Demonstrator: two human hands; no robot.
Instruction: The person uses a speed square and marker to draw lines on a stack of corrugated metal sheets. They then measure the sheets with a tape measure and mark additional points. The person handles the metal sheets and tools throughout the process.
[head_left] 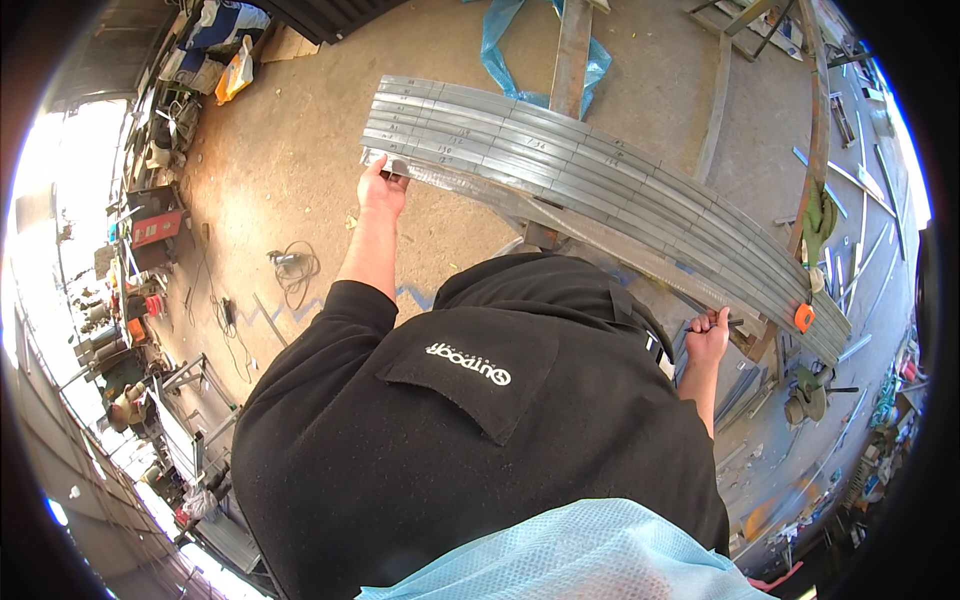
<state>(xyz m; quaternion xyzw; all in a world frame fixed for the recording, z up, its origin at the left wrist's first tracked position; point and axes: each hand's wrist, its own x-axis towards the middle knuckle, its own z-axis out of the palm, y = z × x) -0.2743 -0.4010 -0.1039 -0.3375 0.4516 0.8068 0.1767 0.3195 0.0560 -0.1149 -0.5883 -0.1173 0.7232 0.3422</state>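
Observation:
Grey metal profiles (540,150) lie side by side in front of me, with handwritten marks across their tops. My left hand (384,190) is closed round the left end of the nearest metal profile (440,178), thumb on top and fingers beneath. At the near right side of the row, my right hand (708,338) is closed on a slim black marker (736,322), its tip pointing right. An orange tape measure (804,318) rests on the profiles near their right end, beyond my right hand.
Steel supports (572,60) run under the profiles, and blue plastic sheeting (497,50) lies on the floor behind. A coiled cable (292,262) is on the floor at left. Tools and a red box (157,228) line the left wall. Loose metal strips (875,190) litter the right side.

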